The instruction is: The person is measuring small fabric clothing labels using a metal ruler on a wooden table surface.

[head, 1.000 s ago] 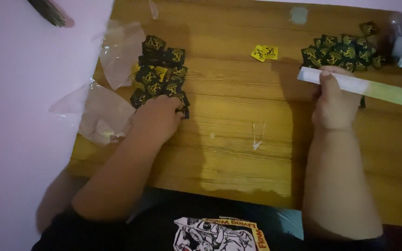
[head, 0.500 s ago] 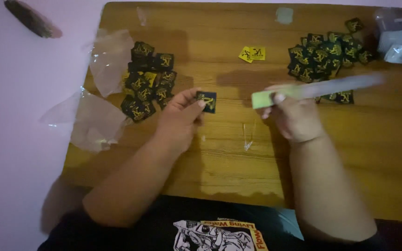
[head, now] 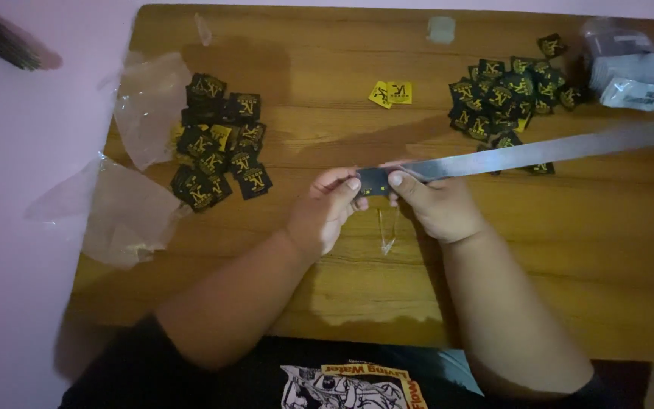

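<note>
My left hand [head: 327, 210] and my right hand [head: 437, 206] meet above the middle of the wooden table [head: 569, 250]. Between their fingertips they pinch one small black square label [head: 375, 182] with yellow print. My right hand also grips a long metal ruler [head: 539, 152] that slants up to the right. A pile of the same black and yellow labels [head: 217, 144] lies to the left. A second pile of labels [head: 509, 95] lies at the back right, partly under the ruler.
Crumpled clear plastic bags [head: 126, 204] lie at the table's left edge. Two yellow labels [head: 391, 94] sit at the back centre. A clear bag of white items [head: 626, 64] rests at the back right corner. A pink surface [head: 17, 189] borders the table's left side.
My left hand took a label off the left pile and carried it to the centre. My right hand brought the ruler in from the right, and both hands now pinch the label.
</note>
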